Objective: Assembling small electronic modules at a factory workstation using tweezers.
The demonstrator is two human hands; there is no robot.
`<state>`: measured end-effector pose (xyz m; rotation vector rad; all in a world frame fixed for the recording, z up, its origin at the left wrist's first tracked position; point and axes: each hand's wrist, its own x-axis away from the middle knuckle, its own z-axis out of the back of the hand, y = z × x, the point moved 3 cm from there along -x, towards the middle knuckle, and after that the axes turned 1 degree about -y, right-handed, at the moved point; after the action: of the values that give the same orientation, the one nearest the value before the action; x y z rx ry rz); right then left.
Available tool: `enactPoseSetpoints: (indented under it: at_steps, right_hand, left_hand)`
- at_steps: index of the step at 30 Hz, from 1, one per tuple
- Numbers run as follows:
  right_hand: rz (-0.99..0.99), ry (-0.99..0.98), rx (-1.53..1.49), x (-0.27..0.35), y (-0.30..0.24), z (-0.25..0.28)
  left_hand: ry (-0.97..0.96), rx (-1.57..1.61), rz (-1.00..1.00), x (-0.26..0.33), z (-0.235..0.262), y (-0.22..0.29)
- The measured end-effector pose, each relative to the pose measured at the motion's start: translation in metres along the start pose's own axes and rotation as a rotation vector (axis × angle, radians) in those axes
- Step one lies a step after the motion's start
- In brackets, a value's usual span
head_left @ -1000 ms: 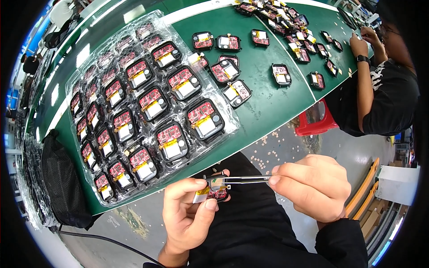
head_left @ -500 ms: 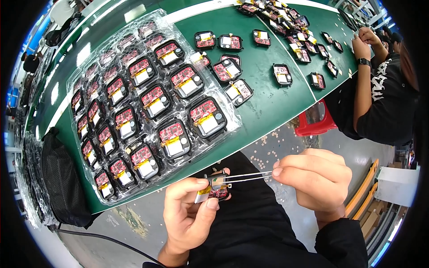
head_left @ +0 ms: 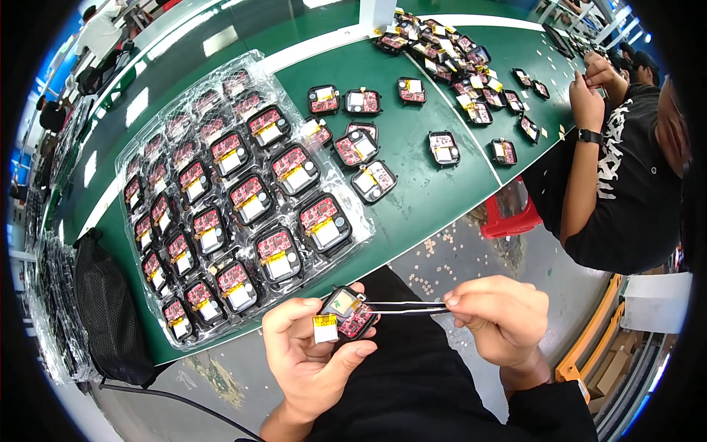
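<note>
My left hand point(head_left: 305, 361) is closed around the edges of a small black device housing point(head_left: 356, 323) with a red circuit board inside, above my lap. A silvery battery point(head_left: 325, 330) with yellow tape hangs out on the housing's left side, by my fingers. Between thumb and fingers, my right hand point(head_left: 501, 318) pinches metal tweezers point(head_left: 405, 308) that point left. Their tips reach the housing's upper right part, beside a greyish square piece point(head_left: 345, 303). Whether the tips grip anything is too small to tell.
A clear plastic tray point(head_left: 361, 230) of similar housings lies on the green table point(head_left: 434, 195). Loose housings point(head_left: 444, 149) and a heap point(head_left: 449, 51) lie beyond it. A co-worker point(head_left: 626, 177) sits at right near a red stool point(head_left: 508, 210). A black mesh bag point(head_left: 110, 309) hangs at left.
The housing has turned in my left hand, so more of its board and the battery's flat face show. My right hand with the tweezers has shifted left and lower. The whole view has shifted slightly.
</note>
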<state>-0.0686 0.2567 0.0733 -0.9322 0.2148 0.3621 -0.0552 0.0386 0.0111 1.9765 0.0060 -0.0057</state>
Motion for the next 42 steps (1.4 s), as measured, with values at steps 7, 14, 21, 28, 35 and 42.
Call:
enactPoseSetpoints:
  at_steps: [7, 14, 21, 28, 35, 42]
  right_hand:
    - [0.025, 0.098, 0.058, 0.021, 0.003, 0.002]
    - [0.057, 0.149, 0.059, 0.022, 0.008, 0.011]
    - [0.064, 0.21, 0.067, 0.028, 0.017, 0.017]
    - [0.072, 0.207, 0.035, 0.031, 0.026, 0.016]
    - [0.051, 0.24, 0.083, 0.03, 0.023, 0.016]
    - [0.053, 0.248, 0.094, 0.026, 0.024, 0.015]
  left_hand:
    - [0.044, -0.034, 0.048, -0.015, -0.019, 0.001]
    - [-0.125, -0.068, -0.058, -0.025, -0.031, -0.008]
    - [-0.125, -0.067, -0.062, -0.033, -0.051, -0.011]
    - [-0.08, -0.188, -0.167, -0.034, -0.053, -0.018]
    - [-0.142, -0.189, -0.165, -0.036, -0.056, -0.019]
    - [-0.118, -0.118, -0.1, -0.034, -0.058, -0.015]
